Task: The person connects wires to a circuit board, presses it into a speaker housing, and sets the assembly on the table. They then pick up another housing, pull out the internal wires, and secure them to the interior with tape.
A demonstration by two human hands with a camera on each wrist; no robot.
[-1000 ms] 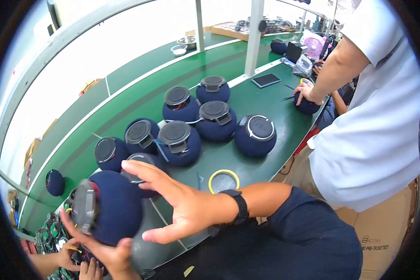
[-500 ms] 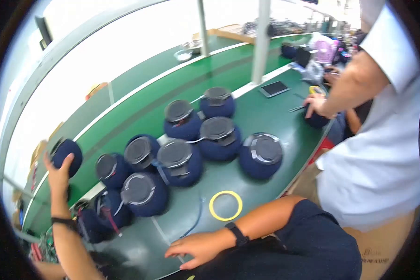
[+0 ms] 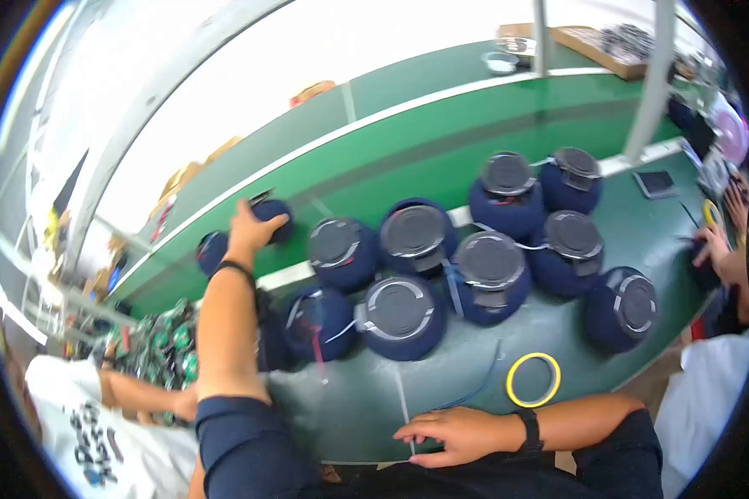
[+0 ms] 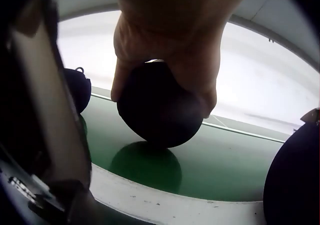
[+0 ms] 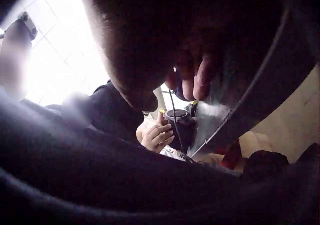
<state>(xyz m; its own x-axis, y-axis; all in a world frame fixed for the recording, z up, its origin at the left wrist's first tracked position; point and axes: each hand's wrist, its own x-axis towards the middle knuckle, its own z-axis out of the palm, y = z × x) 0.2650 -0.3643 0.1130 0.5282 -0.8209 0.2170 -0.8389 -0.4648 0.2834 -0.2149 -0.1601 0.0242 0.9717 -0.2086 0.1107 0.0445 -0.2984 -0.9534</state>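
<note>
Left grip [image 3: 251, 231] holds a navy sphere [image 4: 159, 112], right grip [image 3: 458, 435] is loose; blurred lettering [image 3: 92, 445] marks a white shirt [image 3: 54, 384].

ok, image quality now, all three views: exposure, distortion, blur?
Head: fisheye curve, white blowout beyond the green surface, slightly soft. Left wrist: backlit, held round unit near-black. Right wrist: mostly underexposed, right grip in shadow, glare upper left.

Green workbench [image 3: 358, 416], clustered navy round units [image 3: 491, 270], yellow tape roll [image 3: 511, 381]; flat tablet [image 3: 657, 184]
</note>
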